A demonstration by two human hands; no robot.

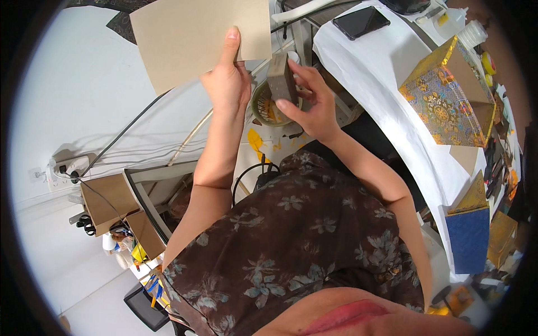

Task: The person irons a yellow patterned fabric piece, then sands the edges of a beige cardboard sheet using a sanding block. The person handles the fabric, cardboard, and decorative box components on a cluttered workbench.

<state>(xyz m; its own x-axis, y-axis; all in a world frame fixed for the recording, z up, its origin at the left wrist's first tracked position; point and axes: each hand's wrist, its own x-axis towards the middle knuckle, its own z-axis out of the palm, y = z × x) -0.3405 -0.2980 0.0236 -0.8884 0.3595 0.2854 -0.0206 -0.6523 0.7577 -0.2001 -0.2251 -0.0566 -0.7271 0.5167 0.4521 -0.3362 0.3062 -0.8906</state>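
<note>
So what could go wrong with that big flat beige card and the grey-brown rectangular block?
The big flat beige card might bend or slip, since only the left hand pinches it, near its lower edge. The grey-brown rectangular block could slip from the right hand and perhaps land in the round green bin seen behind it. The block's corner is also near the card, so it might scuff it.

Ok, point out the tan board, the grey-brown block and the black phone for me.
Tan board (193,45), head view: middle of its broad flat face.
Grey-brown block (282,82), head view: middle of its visible side.
Black phone (362,23), head view: middle of its dark upper face.
</note>
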